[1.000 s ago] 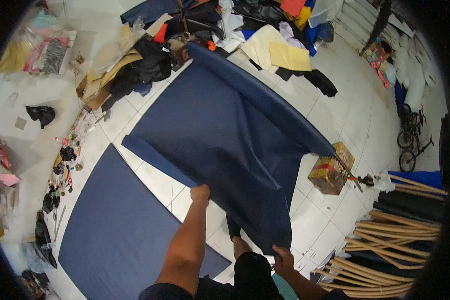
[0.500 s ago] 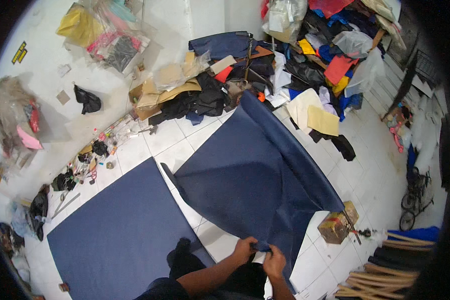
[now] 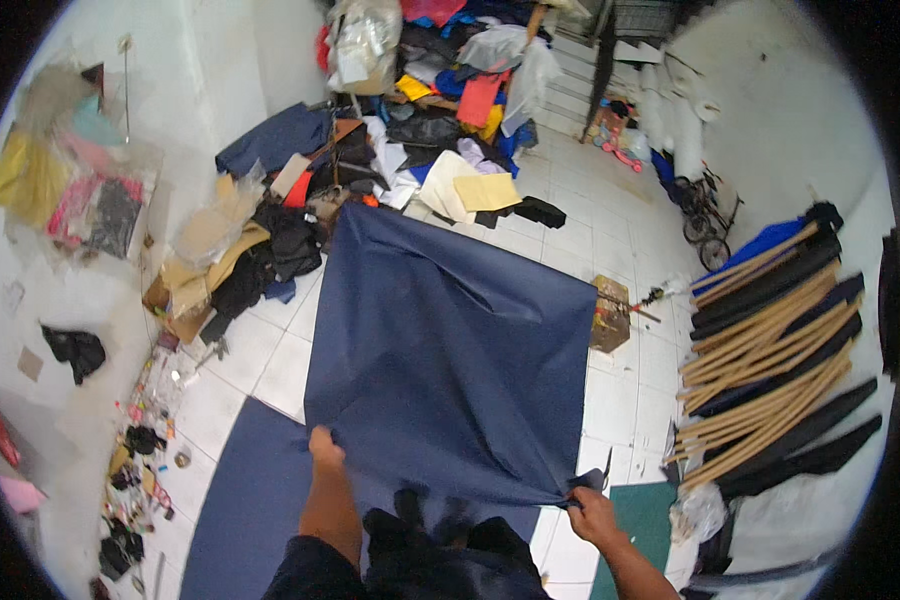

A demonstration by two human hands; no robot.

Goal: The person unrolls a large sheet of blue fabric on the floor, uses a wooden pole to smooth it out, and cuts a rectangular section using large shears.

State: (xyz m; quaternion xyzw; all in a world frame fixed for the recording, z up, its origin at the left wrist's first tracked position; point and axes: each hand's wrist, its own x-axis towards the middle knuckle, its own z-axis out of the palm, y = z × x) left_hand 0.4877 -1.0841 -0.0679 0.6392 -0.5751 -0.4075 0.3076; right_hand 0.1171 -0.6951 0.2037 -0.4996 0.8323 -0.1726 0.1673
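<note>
A wide navy blue fabric sheet [image 3: 450, 370] stretches across the floor in front of me, creased through the middle. My left hand [image 3: 326, 446] is closed on its near left corner. At the near right corner, my right hand [image 3: 592, 512] grips a bunched fold of the same fabric. Between my hands the near edge pulls fairly straight, just in front of my legs. Another flat navy sheet [image 3: 240, 500] lies on the tiles at the lower left, partly beneath the held one.
A cardboard box [image 3: 611, 325] stands by the sheet's far right corner, with a rod end beside it. Several long tan rolls [image 3: 770, 365] lie on the right. A green mat [image 3: 638, 525] is near my right arm. Piled cloth [image 3: 470, 190] and small clutter [image 3: 145, 450] line the wall.
My hands, close together before, are now far apart at two corners. The fabric has spread out between them and been drawn toward me. The view has turned right.
</note>
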